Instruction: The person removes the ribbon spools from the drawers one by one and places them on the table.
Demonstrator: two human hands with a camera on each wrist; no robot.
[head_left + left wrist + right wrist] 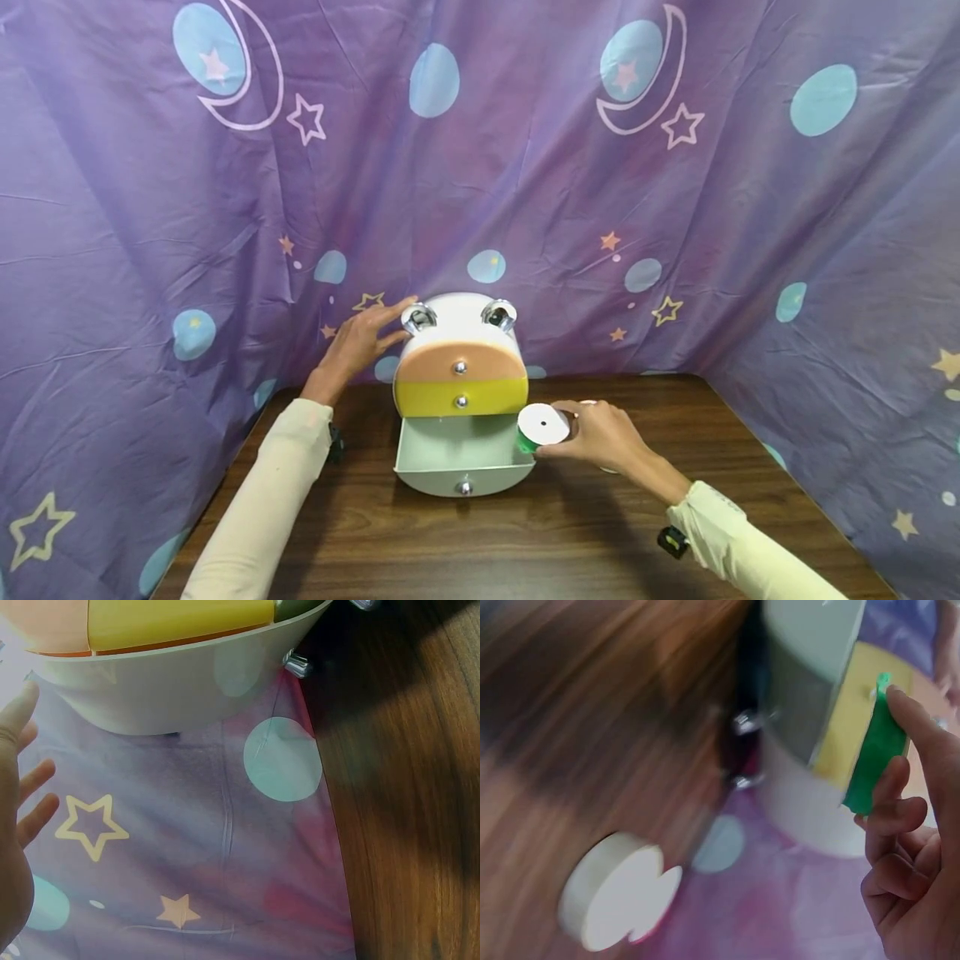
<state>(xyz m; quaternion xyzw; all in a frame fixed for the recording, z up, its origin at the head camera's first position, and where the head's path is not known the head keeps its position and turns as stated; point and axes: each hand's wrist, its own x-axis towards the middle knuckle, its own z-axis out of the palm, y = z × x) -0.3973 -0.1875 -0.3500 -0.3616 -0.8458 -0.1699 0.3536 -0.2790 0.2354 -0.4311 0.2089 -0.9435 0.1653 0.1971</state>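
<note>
A small cabinet [461, 329] with a white rounded top and two silver-rimmed eyes stands on the table. Its peach drawer [427, 362] and yellow drawer [427, 398] are closed, while the pale green bottom drawer [438, 446] is pulled out. My left hand [363, 340] is at the cabinet's upper left, fingers extended and fingertips right by the left eye. A ribbon spool [538, 423] with white ends and green ribbon [881, 754] is pinched between the thumb and fingers of my right hand [600, 435]. The spool overlaps the right edge of the open drawer in the head view.
On the wooden table [570, 542], a cream-sided spool [604, 889] and a pink-edged one [660, 904] lie side by side, mostly hidden behind my right hand in the head view. A purple star-patterned cloth [525, 183] hangs around the table's back and sides.
</note>
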